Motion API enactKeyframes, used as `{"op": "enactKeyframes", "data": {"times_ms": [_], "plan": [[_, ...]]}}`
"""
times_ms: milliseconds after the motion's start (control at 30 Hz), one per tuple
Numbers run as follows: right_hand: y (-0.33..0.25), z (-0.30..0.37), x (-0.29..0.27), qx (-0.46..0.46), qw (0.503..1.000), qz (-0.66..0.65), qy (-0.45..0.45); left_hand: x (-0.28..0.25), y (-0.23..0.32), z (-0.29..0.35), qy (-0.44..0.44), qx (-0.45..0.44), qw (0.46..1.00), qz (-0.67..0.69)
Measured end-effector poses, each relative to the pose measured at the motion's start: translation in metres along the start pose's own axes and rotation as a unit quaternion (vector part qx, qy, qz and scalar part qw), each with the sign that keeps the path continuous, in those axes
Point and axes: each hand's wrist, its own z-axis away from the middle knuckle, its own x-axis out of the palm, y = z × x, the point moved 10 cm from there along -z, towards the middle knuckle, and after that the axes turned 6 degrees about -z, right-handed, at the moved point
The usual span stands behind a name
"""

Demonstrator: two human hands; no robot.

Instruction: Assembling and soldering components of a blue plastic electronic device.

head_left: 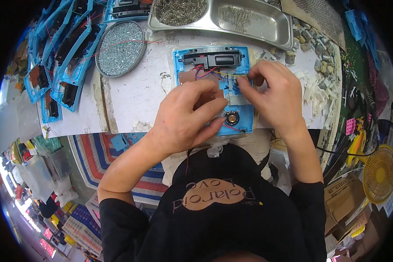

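A blue plastic housing (250,124) lies on the table in front of me, inner side up. Inside it are a black part with a raised window-like block (225,60), red, blue and yellow wires (204,72), a brown circuit board (187,77) and a small round speaker (232,118). My left hand (183,115) rests over the board's lower part, fingers bent and apart; it hides much of the board. At the housing's right edge my right hand (273,89) has thumb and forefinger pinched near the wire ends. What lies between those fingertips is too small to make out.
A round tray of small silver screws (120,49) sits left, beside several stacked blue housings (76,65). Behind is a two-part metal tray (249,37) with small metal parts. Loose metal and white plastic pieces (318,89) cover the right side. A yellow fan (380,174) stands lower right.
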Motion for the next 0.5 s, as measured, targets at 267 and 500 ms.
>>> {"op": "enactKeyframes", "data": {"times_ms": [267,500], "plan": [[-0.017,-0.023,0.005,0.078,0.985,0.085,-0.130,-0.002,0.002,-0.025,0.060,0.021,0.994,-0.090],[-0.022,-0.025,0.014,0.005,0.969,0.200,-0.147,-0.005,-0.004,-0.022,0.087,0.010,0.990,-0.109]]}}
